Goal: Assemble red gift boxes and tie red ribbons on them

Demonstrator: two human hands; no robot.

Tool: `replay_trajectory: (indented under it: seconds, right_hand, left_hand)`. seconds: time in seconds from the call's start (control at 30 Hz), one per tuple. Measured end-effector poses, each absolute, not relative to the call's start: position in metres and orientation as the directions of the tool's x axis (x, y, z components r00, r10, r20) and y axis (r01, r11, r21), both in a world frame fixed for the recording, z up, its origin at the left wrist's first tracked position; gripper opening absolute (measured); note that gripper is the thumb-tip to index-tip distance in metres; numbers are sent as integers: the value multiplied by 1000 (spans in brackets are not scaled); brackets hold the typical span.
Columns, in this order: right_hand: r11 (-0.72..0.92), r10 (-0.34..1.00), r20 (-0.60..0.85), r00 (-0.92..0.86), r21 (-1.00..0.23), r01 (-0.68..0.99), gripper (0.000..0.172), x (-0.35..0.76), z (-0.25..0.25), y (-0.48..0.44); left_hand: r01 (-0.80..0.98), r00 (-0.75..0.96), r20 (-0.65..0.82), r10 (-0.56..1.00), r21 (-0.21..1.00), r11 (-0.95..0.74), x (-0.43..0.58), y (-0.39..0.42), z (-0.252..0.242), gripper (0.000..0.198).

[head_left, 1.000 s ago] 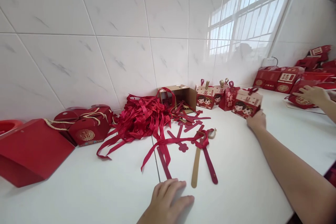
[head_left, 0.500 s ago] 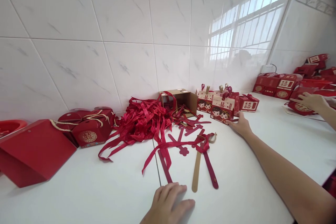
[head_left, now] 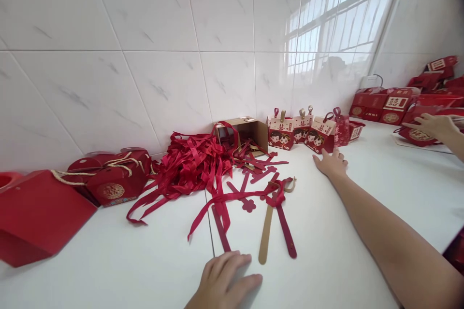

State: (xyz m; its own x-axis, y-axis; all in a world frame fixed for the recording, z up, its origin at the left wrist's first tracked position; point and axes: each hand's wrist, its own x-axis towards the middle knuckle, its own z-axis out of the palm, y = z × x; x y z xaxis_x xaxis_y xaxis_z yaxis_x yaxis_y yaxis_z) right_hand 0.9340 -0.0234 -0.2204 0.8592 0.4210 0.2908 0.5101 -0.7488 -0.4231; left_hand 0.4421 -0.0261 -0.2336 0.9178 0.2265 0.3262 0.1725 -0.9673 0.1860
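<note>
My right hand (head_left: 331, 163) reaches across the table, thumb and fingers apart. Its fingertips are at the lower front of a small red-and-cream gift box (head_left: 320, 136) printed with two cartoon figures; whether they touch it I cannot tell. Similar boxes (head_left: 281, 135) with looped handles stand beside it against the wall. At the bottom of the view my left hand (head_left: 224, 277) rests on the table, fingers loosely spread and holding nothing. Just beyond it lie a dark red strap (head_left: 221, 229), a gold strap (head_left: 266, 236) and another dark red strap (head_left: 286, 232) under a knotted red ribbon.
A heap of red ribbon (head_left: 192, 164) lies beside an open cardboard box (head_left: 261, 135) of straps. Red boxes with rope handles (head_left: 116, 184) and a larger red box (head_left: 43, 212) stand left. At far right, a co-worker's hand (head_left: 435, 125) is by stacked red boxes (head_left: 393, 106).
The cartoon gift box has shifted right and back, and is turned at an angle. My right hand's fingers have come away from its side to its lower front. The view has shifted slightly.
</note>
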Motion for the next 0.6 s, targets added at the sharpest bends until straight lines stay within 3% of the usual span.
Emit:
replay_trajectory:
  seconds: [0.1, 0.27, 0.37, 0.5, 0.6]
  right_hand:
    - [-727, 515, 250, 820, -380, 572, 57, 914, -218, -29]
    - [-714, 585, 134, 800, -382, 587, 62, 863, -218, -44]
    - [-693, 604, 111, 790, -418, 588, 67, 826, -221, -59]
    - [-631, 610, 156, 777, -497, 595, 67, 777, -213, -78]
    - [-542, 587, 288, 757, -555, 631, 70, 735, -194, -76]
  left_hand:
    - [185, 936, 246, 250, 259, -948, 442, -30, -221, 51]
    - [416, 867, 108, 487, 382, -825, 443, -50, -186, 54]
    - [495, 834, 36, 551, 392, -776, 444, -53, -173, 57]
    - [575, 775, 64, 629, 339, -744, 437, -36, -171, 59]
    - [637, 703, 128, 700, 324, -699, 415, -12, -173, 59]
